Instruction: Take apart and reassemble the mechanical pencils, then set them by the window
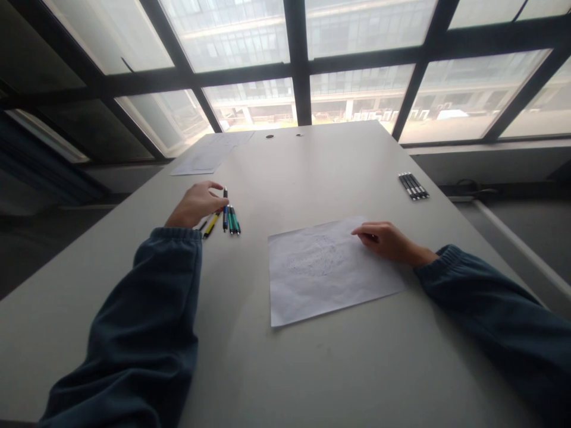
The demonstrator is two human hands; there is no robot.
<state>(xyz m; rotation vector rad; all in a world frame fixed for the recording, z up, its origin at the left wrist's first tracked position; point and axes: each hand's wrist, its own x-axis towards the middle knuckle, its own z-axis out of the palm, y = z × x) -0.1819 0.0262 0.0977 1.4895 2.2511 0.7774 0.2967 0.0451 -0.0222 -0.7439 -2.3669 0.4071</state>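
My left hand (198, 203) reaches over a small group of pens at the left of the table. Its thumb and a finger close around a dark blue pen (225, 219). Just right of that pen lie green pens (233, 220), and a yellow pen (212, 224) lies partly below the hand. My right hand (386, 241) rests on the right part of a white sheet of paper (285, 297), fingers loosely bent, with nothing visible in them. Faint drawn marks in a rounded patch show on the sheet.
Several black pens (413, 186) lie side by side near the table's right edge. More paper sheets (209, 154) lie at the far left corner. Two small round holes are near the far edge of the white table (330, 368). Large windows (250, 101) stand beyond it.
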